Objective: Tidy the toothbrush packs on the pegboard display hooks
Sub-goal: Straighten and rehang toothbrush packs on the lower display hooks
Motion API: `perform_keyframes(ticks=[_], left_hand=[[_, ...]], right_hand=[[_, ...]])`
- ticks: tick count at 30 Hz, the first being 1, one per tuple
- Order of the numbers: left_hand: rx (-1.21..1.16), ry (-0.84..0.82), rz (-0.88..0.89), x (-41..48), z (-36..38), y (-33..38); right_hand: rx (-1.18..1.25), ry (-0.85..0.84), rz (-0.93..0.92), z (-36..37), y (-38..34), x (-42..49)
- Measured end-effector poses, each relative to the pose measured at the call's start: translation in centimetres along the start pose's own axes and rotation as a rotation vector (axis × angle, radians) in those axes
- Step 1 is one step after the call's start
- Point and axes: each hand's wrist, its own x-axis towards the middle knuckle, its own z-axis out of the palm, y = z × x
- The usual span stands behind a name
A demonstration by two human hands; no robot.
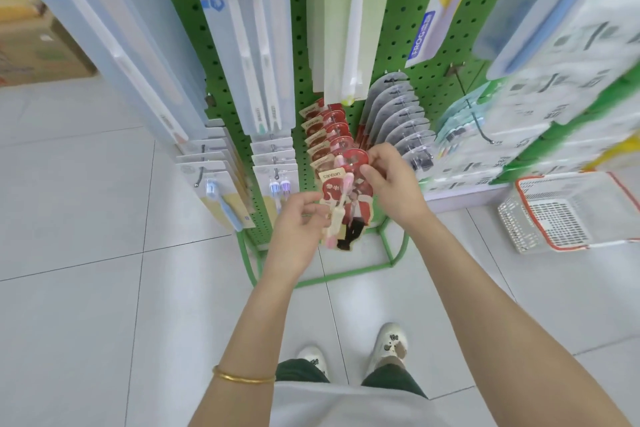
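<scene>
A row of red toothbrush packs hangs on a hook of the green pegboard, low in the middle. My left hand pinches the lower edge of the front red pack, which holds a pink brush. My right hand grips the top of that same pack by its red hanging tab. A row of grey packs hangs just to the right, behind my right hand.
Tall clear toothbrush packs hang above and to the left, with small white packs below them. Green and white packs crowd the right side. A white basket with a red rim sits on the tiled floor at right. Cardboard boxes stand far left.
</scene>
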Motion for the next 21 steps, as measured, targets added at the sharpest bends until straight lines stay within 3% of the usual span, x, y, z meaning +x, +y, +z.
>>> perform_keyframes(ticks=[7, 14, 21], left_hand=[[0.032, 0.079, 0.062, -0.5, 0.2, -0.1], [-0.071, -0.122, 0.015, -1.6, 3.0, 0.1], [-0.221, 0.051, 0.009, -2.1, 4.6, 0.7]], right_hand=[[0.013, 0.024, -0.020, -0.8, -0.4, -1.3], [0.207, 0.070, 0.091, -1.4, -1.0, -3.5], [0.317, 0.074, 0.231, -2.9, 0.0, -6.5]])
